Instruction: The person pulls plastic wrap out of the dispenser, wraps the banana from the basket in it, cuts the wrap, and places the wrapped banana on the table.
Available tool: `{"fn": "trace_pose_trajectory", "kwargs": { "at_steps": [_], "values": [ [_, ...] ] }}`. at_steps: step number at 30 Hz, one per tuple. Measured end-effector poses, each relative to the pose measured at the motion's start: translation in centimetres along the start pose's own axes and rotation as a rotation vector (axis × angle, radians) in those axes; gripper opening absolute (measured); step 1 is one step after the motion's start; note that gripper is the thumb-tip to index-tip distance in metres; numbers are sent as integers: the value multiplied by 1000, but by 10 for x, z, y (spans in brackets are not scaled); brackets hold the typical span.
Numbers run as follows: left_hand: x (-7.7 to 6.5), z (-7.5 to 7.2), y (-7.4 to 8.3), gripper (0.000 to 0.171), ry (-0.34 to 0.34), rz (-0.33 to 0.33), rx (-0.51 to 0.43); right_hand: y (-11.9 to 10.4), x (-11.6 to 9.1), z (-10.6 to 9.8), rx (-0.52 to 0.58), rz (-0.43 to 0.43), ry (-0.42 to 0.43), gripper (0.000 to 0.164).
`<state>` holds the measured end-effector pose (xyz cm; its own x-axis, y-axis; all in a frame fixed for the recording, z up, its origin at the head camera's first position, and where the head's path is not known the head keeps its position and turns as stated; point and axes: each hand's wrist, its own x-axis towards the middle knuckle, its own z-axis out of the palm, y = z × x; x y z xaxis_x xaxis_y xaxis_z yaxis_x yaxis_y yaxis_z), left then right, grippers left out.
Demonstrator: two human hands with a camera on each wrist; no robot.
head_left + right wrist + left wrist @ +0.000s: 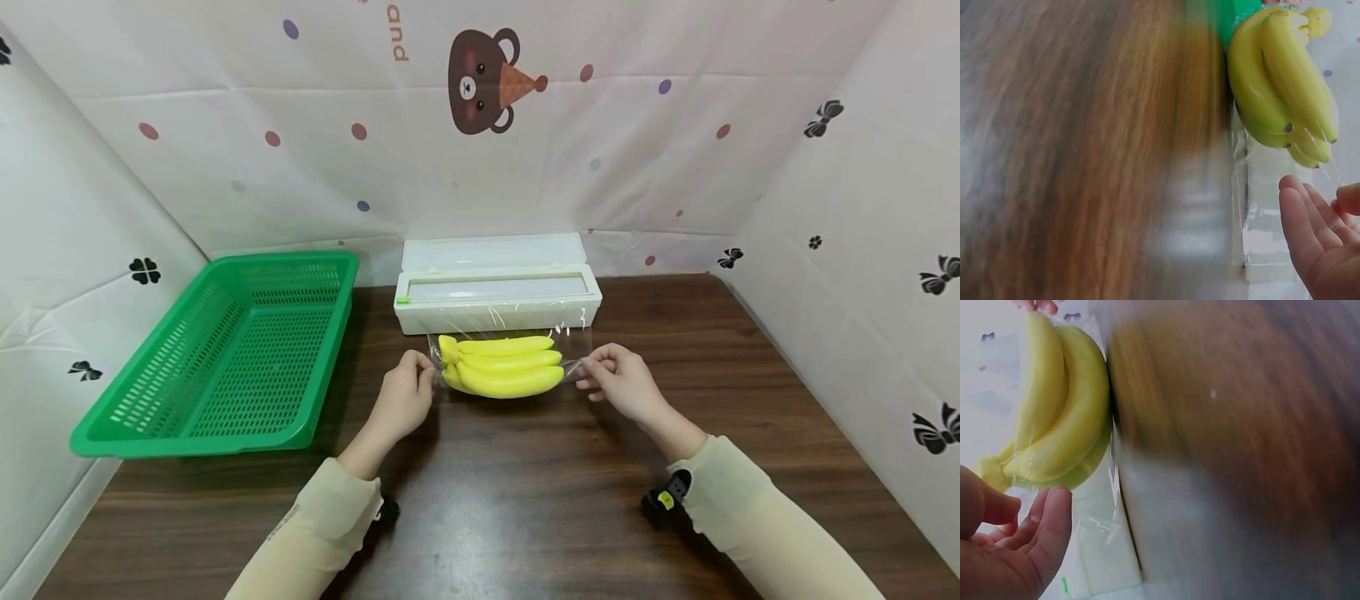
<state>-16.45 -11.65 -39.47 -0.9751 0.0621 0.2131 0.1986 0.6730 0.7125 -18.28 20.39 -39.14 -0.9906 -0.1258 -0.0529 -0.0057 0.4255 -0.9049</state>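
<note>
A bunch of yellow bananas (510, 382) lies on the dark wooden table, its stem toward the left. Clear plastic wrap (573, 340) stretches around the bananas and runs back to the front of the white wrap dispenser (495, 315). At the stem end, the left hand (405, 393) pinches a corner of the wrap between thumb and fingers. The right hand (621, 382) pinches the opposite corner just past the banana tips. In the right wrist view, thin film creases run from the bananas (1285, 81) toward the right thumb.
To the left stands a green plastic basket (318, 375) with slotted walls. The dispenser's lid (495, 252) is raised against the back wall, which is covered in patterned white cloth (637, 167). More of that cloth hangs along both sides of the table (510, 517).
</note>
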Motion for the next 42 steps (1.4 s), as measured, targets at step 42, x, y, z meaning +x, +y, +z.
{"fn": "trace_pose_trajectory", "kwargs": {
  "at_steps": [42],
  "values": [
    [4, 13, 5, 25, -19, -175, -228, -10, 4, 22, -105, -182, -63, 55]
  ]
}}
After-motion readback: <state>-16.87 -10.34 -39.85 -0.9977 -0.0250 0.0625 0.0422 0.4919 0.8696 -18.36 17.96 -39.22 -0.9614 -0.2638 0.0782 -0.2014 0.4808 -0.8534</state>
